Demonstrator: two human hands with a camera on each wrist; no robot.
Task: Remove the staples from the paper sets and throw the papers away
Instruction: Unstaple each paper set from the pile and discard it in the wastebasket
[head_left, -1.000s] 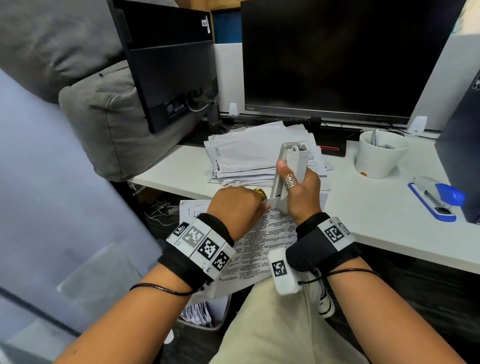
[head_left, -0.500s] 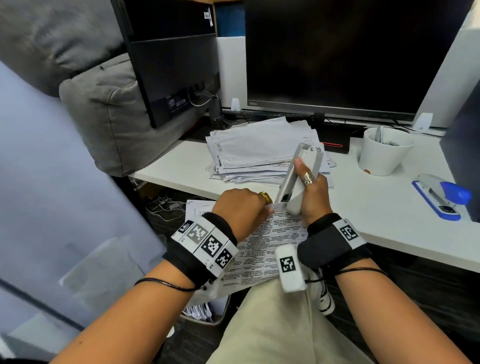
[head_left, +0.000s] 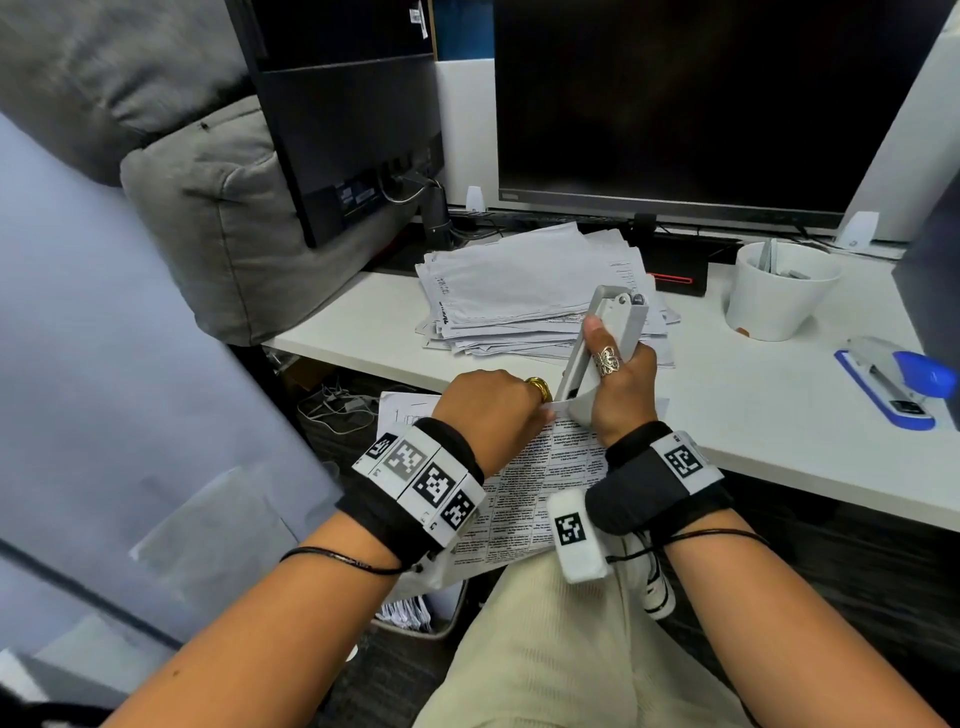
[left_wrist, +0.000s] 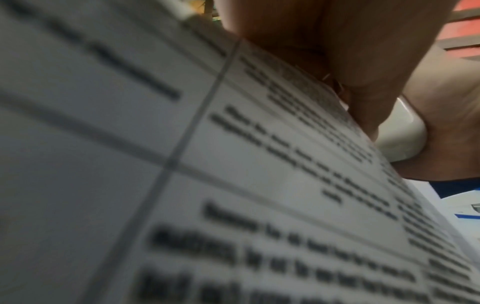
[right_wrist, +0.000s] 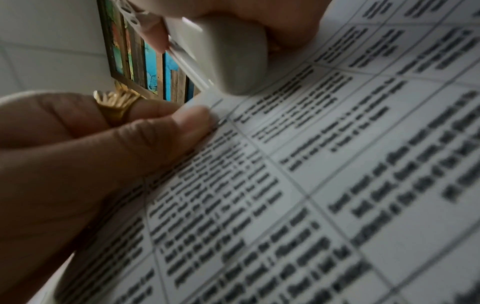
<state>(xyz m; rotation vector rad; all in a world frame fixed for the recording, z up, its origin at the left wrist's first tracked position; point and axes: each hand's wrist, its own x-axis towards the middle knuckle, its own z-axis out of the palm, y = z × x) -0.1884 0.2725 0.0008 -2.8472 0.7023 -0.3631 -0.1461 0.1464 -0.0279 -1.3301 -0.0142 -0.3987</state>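
My left hand (head_left: 493, 410) pinches the printed paper set (head_left: 524, 493) at its corner. My right hand (head_left: 621, 389) grips the grey staple remover (head_left: 597, 343), its nose on that corner.

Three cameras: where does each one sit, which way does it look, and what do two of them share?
Head: looks forward and down over the desk; shows both forearms, left hand, right hand.
Left wrist: looks along the printed paper set; fingers show.
Right wrist: looks at the staple remover tip; left thumb shows.
Both wrist views share paper and remover.
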